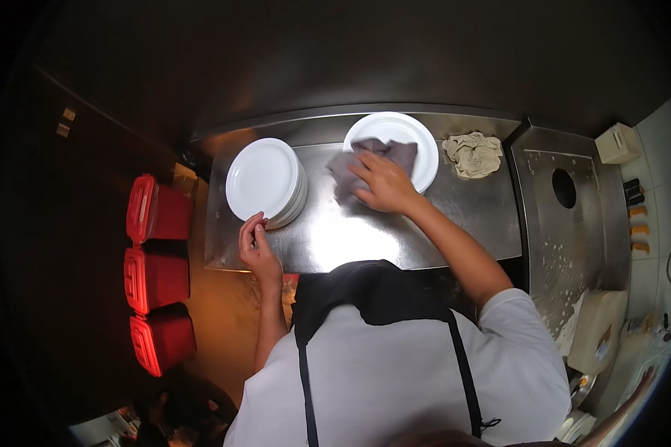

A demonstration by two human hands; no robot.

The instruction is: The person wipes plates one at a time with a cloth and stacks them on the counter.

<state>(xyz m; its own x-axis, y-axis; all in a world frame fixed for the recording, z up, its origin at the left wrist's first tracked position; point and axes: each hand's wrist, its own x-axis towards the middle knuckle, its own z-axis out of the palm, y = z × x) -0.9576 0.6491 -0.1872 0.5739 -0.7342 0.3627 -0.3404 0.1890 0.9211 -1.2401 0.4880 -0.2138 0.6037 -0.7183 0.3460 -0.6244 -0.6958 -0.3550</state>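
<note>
A stack of white plates (262, 179) stands on the left half of the steel counter. My left hand (259, 249) is at the stack's near rim, half curled with thumb and fingers apart. Whether its fingertips touch the rim is hard to tell. At the back of the counter, right of the middle, lies a second white plate or plates (423, 153). My right hand (384, 182) holds a dark grey cloth (391, 153) over that plate, its left part smeared by motion. The cloth covers much of the plate's face and hangs past its left rim.
A crumpled beige cloth (473, 155) lies on the steel counter (455, 223) at the right. Beyond it is a wet steel sink top (552, 246) with a dark round hole (564, 188). Red lidded bins (160, 276) line the left side. Orange-handled tools (639, 229) hang at far right.
</note>
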